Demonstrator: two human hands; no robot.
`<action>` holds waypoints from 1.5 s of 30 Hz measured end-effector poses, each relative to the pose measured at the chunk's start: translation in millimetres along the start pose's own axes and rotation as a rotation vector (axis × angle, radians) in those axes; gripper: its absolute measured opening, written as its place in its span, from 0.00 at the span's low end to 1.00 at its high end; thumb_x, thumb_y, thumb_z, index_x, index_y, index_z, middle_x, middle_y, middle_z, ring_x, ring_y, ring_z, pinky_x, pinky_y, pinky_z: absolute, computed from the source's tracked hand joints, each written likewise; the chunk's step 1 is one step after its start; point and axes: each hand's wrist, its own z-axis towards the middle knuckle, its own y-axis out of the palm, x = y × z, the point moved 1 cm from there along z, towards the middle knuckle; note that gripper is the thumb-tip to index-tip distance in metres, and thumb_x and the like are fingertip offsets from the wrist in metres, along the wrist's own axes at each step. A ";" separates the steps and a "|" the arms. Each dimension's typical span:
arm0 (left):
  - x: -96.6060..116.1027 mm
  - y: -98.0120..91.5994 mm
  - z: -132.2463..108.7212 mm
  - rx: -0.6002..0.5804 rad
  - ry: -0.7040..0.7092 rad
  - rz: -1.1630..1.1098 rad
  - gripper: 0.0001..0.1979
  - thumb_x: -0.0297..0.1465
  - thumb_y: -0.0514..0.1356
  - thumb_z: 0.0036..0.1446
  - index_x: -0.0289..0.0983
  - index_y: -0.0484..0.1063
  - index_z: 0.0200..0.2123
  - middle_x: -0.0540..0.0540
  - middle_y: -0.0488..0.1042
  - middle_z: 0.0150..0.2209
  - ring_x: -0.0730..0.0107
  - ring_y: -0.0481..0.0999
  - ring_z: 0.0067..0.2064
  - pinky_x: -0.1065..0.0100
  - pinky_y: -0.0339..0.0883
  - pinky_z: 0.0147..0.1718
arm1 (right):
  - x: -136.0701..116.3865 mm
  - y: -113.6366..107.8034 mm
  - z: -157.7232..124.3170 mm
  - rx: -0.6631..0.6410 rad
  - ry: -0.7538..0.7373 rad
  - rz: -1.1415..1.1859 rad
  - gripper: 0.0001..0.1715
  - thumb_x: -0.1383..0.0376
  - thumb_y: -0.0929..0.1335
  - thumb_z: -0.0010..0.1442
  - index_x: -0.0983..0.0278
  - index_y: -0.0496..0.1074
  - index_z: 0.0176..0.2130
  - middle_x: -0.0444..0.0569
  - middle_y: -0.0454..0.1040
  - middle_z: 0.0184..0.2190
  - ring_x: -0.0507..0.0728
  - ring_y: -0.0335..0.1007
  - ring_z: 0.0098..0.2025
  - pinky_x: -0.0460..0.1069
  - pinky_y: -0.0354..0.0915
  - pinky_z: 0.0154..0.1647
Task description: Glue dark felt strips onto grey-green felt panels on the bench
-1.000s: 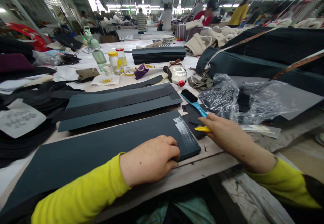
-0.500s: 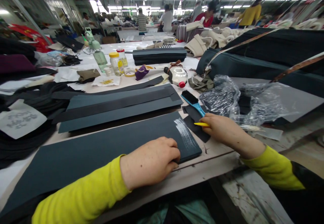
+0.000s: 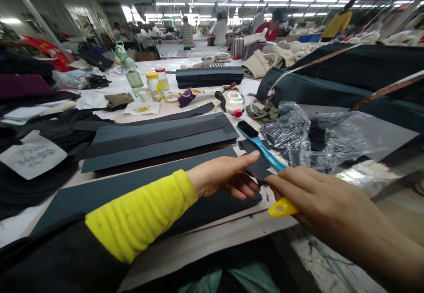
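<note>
My right hand point(image 3: 314, 196) is closed around a tool with a yellow handle point(image 3: 281, 208), whose holed end sticks out below the fingers; the rest of it is hidden. Just beyond it a blue brush point(image 3: 261, 147) with black bristles lies on the table, its handle's end covered by my right hand. My left hand point(image 3: 228, 176), fingers apart and thumb stretched forward, hovers over the right end of a long dark panel point(image 3: 109, 196). It hides the part where white smears were. Dark strips point(image 3: 256, 165) lie between the hands.
Behind the panel lies a stack of dark panels point(image 3: 159, 140). Crumpled clear plastic point(image 3: 291, 129) sits at the right, near a bulky dark bundle point(image 3: 318, 77). A white bottle with a red cap point(image 3: 232, 101), jars point(image 3: 154, 88) and a green bottle point(image 3: 132, 79) stand farther back.
My left hand has lifted off the panel and moved right with its fingers opening. My right hand has come nearer and lower, turning the yellow-handled tool so its holed end shows.
</note>
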 end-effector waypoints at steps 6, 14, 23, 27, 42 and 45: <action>-9.1 3.0 6.0 0.209 0.064 -0.105 0.05 0.27 0.60 0.50 0.32 0.70 0.33 0.51 0.70 0.25 0.80 0.67 0.21 0.78 0.62 0.16 | -11.5 15.1 -8.7 0.043 -0.009 -0.026 0.17 0.72 0.54 0.63 0.68 0.62 0.49 0.53 0.66 0.40 0.58 0.61 0.37 0.50 0.58 0.33; -14.8 -16.1 3.6 0.164 0.070 0.251 0.08 0.31 0.61 0.49 0.33 0.71 0.34 0.52 0.70 0.26 0.80 0.64 0.23 0.77 0.61 0.20 | -19.3 33.7 -17.4 0.109 -0.064 0.043 0.17 0.75 0.53 0.62 0.70 0.66 0.43 0.54 0.68 0.35 0.57 0.62 0.34 0.50 0.58 0.28; 2.7 -42.8 31.6 0.385 0.341 0.877 0.12 0.27 0.58 0.50 0.34 0.71 0.40 0.48 0.72 0.33 0.70 0.70 0.35 0.69 0.63 0.37 | -16.8 46.9 -17.3 0.083 -0.005 -0.013 0.21 0.76 0.51 0.62 0.73 0.67 0.44 0.55 0.68 0.35 0.57 0.61 0.33 0.50 0.57 0.29; -0.5 -42.3 38.1 0.454 0.403 0.957 0.14 0.28 0.58 0.50 0.35 0.70 0.42 0.51 0.69 0.30 0.71 0.68 0.32 0.70 0.62 0.32 | -13.5 54.3 -18.6 0.070 0.008 -0.029 0.20 0.77 0.52 0.60 0.74 0.67 0.44 0.56 0.68 0.35 0.58 0.61 0.34 0.50 0.56 0.28; -7.1 -45.5 45.6 0.521 0.418 1.001 0.14 0.29 0.57 0.51 0.37 0.69 0.44 0.53 0.67 0.28 0.73 0.66 0.30 0.71 0.59 0.29 | -8.1 63.1 -14.0 -0.008 0.050 -0.027 0.16 0.78 0.56 0.57 0.70 0.68 0.39 0.54 0.66 0.32 0.58 0.60 0.34 0.50 0.56 0.29; -6.9 -45.0 44.9 0.529 0.411 1.002 0.14 0.28 0.57 0.51 0.37 0.69 0.44 0.53 0.67 0.28 0.73 0.66 0.30 0.71 0.59 0.29 | -7.7 63.8 -13.0 -0.012 0.063 -0.027 0.16 0.78 0.57 0.56 0.70 0.68 0.40 0.53 0.65 0.32 0.57 0.59 0.33 0.49 0.54 0.28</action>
